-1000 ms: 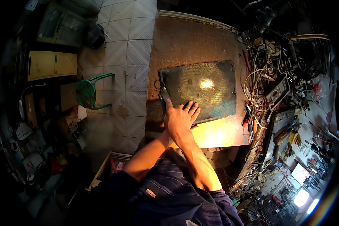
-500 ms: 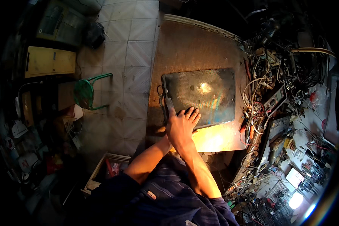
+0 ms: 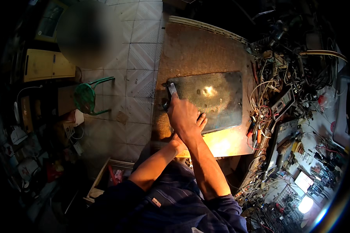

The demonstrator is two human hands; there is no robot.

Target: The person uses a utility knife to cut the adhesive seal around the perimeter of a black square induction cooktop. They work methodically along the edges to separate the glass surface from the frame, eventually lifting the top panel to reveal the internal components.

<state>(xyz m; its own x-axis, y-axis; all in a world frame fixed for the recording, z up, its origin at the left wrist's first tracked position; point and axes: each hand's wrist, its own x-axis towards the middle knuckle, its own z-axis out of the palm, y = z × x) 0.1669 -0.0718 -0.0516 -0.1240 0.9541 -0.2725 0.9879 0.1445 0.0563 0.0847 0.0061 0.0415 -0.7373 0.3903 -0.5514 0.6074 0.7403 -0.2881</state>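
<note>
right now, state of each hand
Left hand: mostly hidden, on the dark panel; open or closed, cannot tell.
Right hand: closed on a flat silvery tool.

You worked in dimness, glare striking the dark panel (image 3: 214, 101) and near tabletop (image 3: 225, 146). A round blur veiled the far left.

Under our hands (image 3: 182, 114) we have a brown table (image 3: 206, 46), its top reaching well ahead of them to a pale strip (image 3: 208, 28) along the far edge. On it a dark panel (image 3: 221, 105) lies flat, partly beneath our hands and stretching to their right. The near edge, right of our hands, is lit bright yellow. Farther right, wires (image 3: 265, 106) crowd the table's side; we cannot tell which rest on it.
</note>
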